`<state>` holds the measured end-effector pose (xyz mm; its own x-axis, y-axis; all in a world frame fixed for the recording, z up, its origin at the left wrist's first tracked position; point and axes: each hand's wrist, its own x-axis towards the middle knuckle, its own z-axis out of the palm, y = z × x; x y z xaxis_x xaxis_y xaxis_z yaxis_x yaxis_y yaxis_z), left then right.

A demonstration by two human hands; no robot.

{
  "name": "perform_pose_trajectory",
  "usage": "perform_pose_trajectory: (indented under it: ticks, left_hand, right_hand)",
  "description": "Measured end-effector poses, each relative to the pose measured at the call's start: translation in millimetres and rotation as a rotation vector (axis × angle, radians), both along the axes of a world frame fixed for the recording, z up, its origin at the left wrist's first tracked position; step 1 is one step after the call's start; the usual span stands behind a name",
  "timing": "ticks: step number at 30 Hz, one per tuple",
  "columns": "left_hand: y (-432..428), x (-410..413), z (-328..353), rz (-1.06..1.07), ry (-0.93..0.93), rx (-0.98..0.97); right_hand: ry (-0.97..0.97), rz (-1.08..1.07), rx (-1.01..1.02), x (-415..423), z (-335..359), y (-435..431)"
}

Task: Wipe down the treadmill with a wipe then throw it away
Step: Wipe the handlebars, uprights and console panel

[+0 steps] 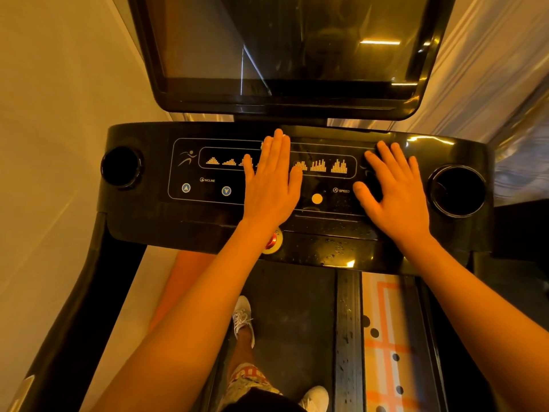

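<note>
Under left hand [271, 185], right hand [395, 193]: treadmill [178, 221]

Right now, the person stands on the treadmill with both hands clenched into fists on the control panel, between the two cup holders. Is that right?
Not quite. The head view shows the left hand and the right hand lying flat with straight fingers, not in fists, on the control panel, between the left cup holder and the right cup holder.

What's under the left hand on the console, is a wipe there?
The left hand lies flat on the control panel, covering the middle of its row of program icons. Whether a wipe lies beneath the palm cannot be seen.
</note>
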<state>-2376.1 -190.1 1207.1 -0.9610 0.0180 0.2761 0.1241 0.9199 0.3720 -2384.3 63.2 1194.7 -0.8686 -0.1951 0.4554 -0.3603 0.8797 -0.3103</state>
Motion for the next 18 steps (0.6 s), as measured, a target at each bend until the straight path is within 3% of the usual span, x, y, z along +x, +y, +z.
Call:
perform_pose_trajectory:
  ticks: [18]
  left_hand:
    - [8.1, -15.2, 5.8, 0.079, 0.034, -0.026]
  right_hand:
    - [-0.003, -0.003, -0.007, 0.7, -0.1, -0.7]
